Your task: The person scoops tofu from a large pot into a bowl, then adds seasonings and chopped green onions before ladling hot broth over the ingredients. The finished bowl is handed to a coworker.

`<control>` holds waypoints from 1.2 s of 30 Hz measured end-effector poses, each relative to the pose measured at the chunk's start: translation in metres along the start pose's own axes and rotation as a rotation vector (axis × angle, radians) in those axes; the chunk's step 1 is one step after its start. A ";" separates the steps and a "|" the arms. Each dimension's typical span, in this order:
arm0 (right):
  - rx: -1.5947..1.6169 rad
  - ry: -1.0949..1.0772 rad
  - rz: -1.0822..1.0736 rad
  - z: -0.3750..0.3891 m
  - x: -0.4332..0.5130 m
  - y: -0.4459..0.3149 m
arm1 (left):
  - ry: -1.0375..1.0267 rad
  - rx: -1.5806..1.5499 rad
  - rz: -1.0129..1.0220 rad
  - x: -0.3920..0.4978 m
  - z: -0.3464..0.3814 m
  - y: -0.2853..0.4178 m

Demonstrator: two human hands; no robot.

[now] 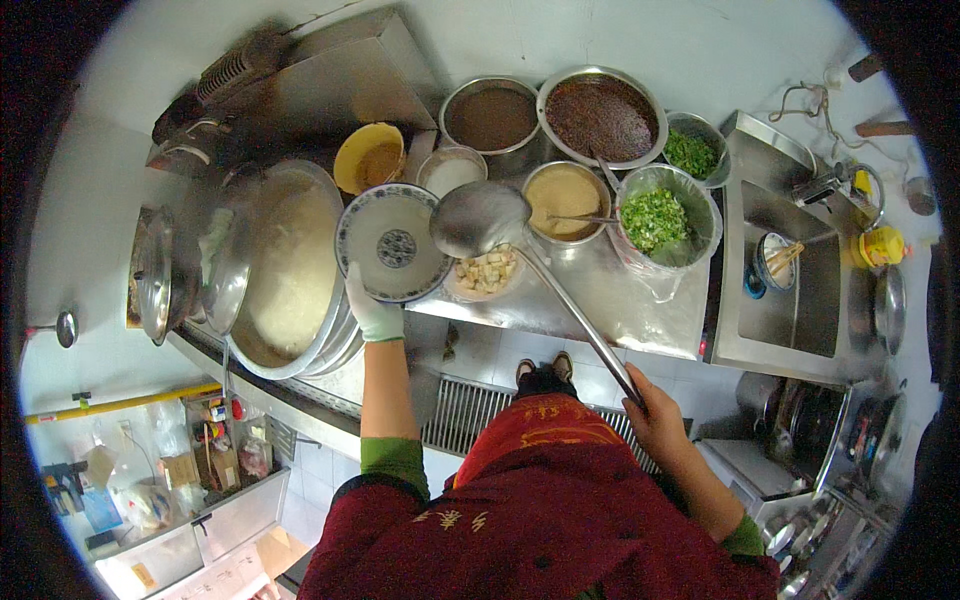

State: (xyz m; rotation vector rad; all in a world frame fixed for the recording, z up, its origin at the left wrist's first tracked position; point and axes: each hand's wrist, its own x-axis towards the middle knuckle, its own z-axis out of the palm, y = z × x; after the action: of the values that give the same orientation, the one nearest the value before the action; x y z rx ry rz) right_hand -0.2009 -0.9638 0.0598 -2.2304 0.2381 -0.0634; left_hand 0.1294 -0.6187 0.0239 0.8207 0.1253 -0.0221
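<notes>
My left hand (373, 304), in a white glove, grips the near rim of a patterned bowl (395, 202), held beside the large pot (289, 262) of cloudy pale broth. In my bare right hand (654, 412) is the long handle of a large steel ladle (481, 217); its bowl hangs just right of the patterned bowl. Whether the two touch, I cannot tell. Below the ladle, a dish of pale diced food (486, 271) sits at the counter's edge. Chopped scallions (655, 219) fill a plastic-lined container to the right, next to a steel basin of beige paste or powder (566, 201).
Behind stand two steel basins of dark sauce (602, 114), a yellow bowl (370, 159), a bowl of white granules (451, 171) and a container of chopped greens (691, 154). A sink (791, 277) holding a small bowl lies right. Metal lids (225, 281) stand left of the pot.
</notes>
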 end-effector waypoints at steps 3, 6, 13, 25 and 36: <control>-0.260 0.089 -0.125 0.002 0.002 -0.024 | 0.021 0.123 0.021 -0.011 -0.001 0.009; -0.528 0.099 -0.252 0.002 0.019 -0.042 | -0.054 0.286 0.090 -0.020 0.005 0.024; -0.836 0.115 -0.274 -0.010 0.016 -0.061 | 0.141 0.676 0.101 -0.024 -0.026 0.038; 0.955 -0.123 0.522 -0.143 -0.115 0.087 | -0.204 0.560 -0.324 -0.126 0.116 -0.048; 1.591 0.219 0.421 -0.397 -0.268 0.280 | -0.297 0.377 -1.311 -0.332 0.504 -0.621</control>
State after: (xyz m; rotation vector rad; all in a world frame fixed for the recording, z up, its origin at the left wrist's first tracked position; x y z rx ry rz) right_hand -0.5561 -1.3882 0.0976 -0.5690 0.5266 -0.1867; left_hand -0.1904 -1.4202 -0.0486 0.9744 0.3663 -1.4301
